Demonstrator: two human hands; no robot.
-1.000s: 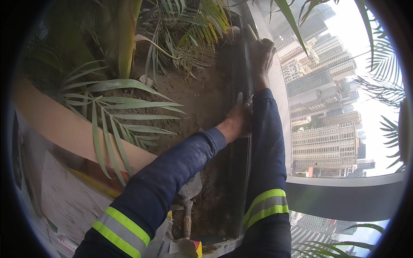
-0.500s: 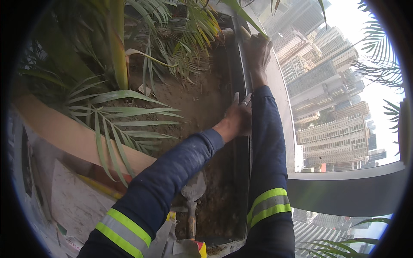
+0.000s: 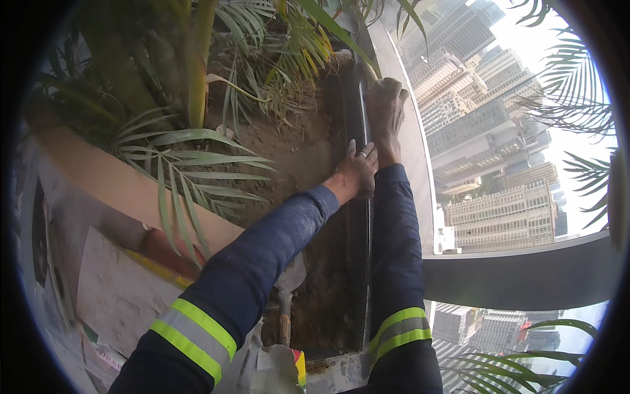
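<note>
Dark strip (image 3: 358,262): a long, narrow edging that runs away from the person between the soil and the pale sill; it serves as the landmark below.
Left grip (image 3: 357,172): fingers stretched out and apart rather than closed, laid on the strip partway along it; a ring shows on one finger.
Right grip (image 3: 386,108): fingers curled in, at the strip's right side, farther along than the left grip; I cannot tell whether it holds anything.
Sleeves: the left sleeve (image 3: 262,243) crosses in from the left of the strip, the right sleeve (image 3: 397,243) runs just along its right side; both are navy with yellow-green and grey bands.
Soil (image 3: 289,151): brown, beside the strip on its left.
Trowel (image 3: 285,318): on the soil, left of the strip's near part, handle toward the person.
Palm: a green frond (image 3: 190,136) spreads over the soil left of the strip; a thick stem (image 3: 200,79) rises farther along.
Tan ledge (image 3: 131,177): curved, well to the left of the strip, past the frond.
Papers (image 3: 118,295): creased sheets, left of the strip's near end, beyond the left sleeve.
Pale sill (image 3: 412,164): just right of the strip.
Buildings (image 3: 502,213): tall, pale blocks well off to the strip's right, outside.
</note>
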